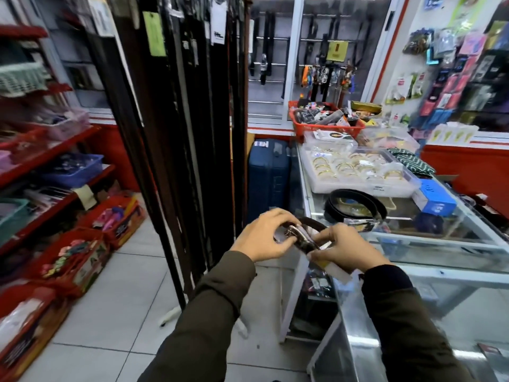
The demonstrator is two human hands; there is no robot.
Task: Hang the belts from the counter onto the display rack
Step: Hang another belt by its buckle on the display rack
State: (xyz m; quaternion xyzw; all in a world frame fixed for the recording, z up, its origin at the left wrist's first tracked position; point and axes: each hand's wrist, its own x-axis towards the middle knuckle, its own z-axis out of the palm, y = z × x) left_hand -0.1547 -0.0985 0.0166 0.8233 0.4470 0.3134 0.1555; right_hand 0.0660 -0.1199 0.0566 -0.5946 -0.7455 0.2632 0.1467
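I hold a coiled dark brown belt (pixel 309 230) with a metal buckle and a white tag in front of me, just left of the glass counter (pixel 429 244). My left hand (pixel 265 235) grips the buckle end. My right hand (pixel 343 250) grips the coil and its tag. A second black belt (pixel 355 206) lies coiled on the counter top, its buckle wrapped in clear plastic. The display rack (pixel 190 119) stands to the left and ahead, packed with several long dark belts hanging down, some with paper tags.
On the counter sit a clear box of gold bangles (pixel 355 169), a blue box (pixel 436 201) and a red basket (pixel 327 121) of small goods. A blue suitcase (pixel 268 175) stands behind the rack. Red shelves (pixel 49 161) and floor boxes line the left.
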